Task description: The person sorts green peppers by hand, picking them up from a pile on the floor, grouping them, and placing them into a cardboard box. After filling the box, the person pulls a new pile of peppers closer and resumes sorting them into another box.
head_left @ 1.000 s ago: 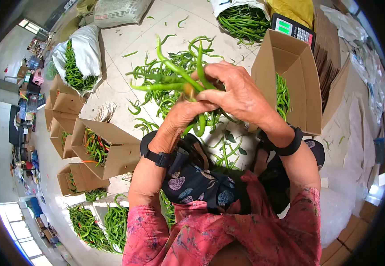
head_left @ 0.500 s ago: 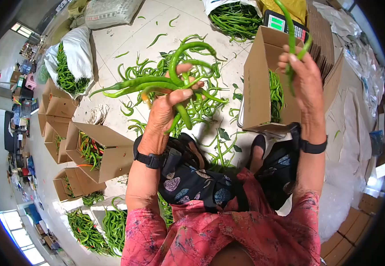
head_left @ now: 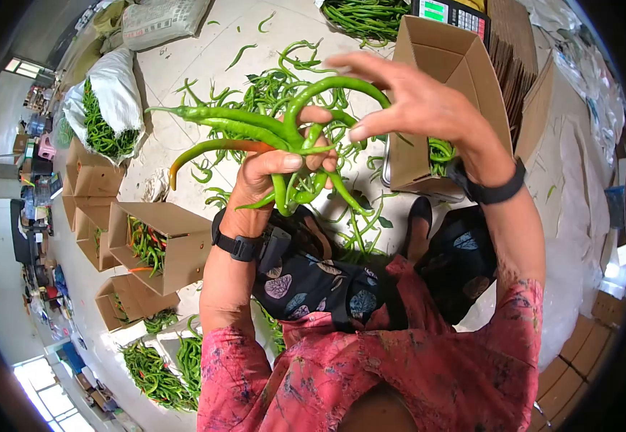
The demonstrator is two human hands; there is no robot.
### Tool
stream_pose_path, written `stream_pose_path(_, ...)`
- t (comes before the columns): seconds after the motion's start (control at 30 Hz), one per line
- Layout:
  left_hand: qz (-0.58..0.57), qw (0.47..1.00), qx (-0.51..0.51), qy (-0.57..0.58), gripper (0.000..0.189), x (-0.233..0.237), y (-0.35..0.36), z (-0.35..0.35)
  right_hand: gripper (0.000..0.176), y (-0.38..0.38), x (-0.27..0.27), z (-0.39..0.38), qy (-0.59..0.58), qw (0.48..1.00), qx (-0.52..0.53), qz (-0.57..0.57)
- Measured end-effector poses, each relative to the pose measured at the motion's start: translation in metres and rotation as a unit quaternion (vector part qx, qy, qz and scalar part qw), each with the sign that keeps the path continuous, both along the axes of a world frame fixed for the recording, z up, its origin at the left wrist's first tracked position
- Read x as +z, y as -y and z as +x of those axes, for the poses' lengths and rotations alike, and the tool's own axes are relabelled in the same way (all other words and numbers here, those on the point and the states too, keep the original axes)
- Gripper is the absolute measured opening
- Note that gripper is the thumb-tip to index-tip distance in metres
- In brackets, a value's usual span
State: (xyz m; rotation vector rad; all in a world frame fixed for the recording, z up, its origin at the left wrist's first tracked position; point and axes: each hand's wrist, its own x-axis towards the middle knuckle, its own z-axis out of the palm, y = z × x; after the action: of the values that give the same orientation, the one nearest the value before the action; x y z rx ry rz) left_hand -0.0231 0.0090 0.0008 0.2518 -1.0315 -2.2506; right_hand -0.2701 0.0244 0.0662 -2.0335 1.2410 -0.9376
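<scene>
Gripping a bunch of long green peppers (head_left: 234, 117), our left hand (head_left: 259, 169) had its thumb folded across them, their ends fanning out on both sides above the floor. Our right hand (head_left: 421, 101) was spread wide, thumb and fingers apart around the far bend of one hooked pepper (head_left: 327, 83); we could not tell whether it touched. Another, partly orange pepper (head_left: 212, 146) poked out to the left. We judged them light, firm but a little springy, with glossy skin that could slide under a loose thumb. Their thick middles seemed the best place to take hold, since the narrow tips and stems might snap, and a hard squeeze could bruise or split them. Beneath our hands lay a tangle of loose peppers (head_left: 266, 93) on the pale floor (head_left: 183, 61). To our right stood an open carton (head_left: 482, 93) with green peppers inside, a lit scale (head_left: 464, 21) just beyond it; to our left, farther off, were more cartons (head_left: 187, 252) and a white sack (head_left: 115, 86) spilling peppers at its mouth
</scene>
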Motion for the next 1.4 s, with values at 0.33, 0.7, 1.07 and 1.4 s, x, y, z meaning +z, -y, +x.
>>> stream_pose_path(0.33, 0.056, 0.996, 0.041, 0.048, 0.063, 0.005, 0.004, 0.006, 0.035, -0.001, -0.028, 0.005, 0.340, 0.862, 0.068, 0.369)
stream_pose_path(0.7, 0.104, 0.983, 0.146, 0.038, 0.028, -0.009, 0.017, 0.007, 0.026, 0.001, -0.054, -0.028, 0.625, 0.703, -0.023, 0.339)
stream_pose_path(1.07, 0.066, 0.983, 0.156, 0.066, 0.037, -0.014, 0.017, 0.004, 0.026, -0.026, -0.052, -0.037, 0.652, 0.707, -0.074, 0.264)
stream_pose_path(1.4, 0.078, 0.982, 0.147, 0.088, 0.042, -0.012, 0.012, -0.002, 0.038, -0.045, -0.042, -0.084, 0.613, 0.764, -0.118, 0.162)
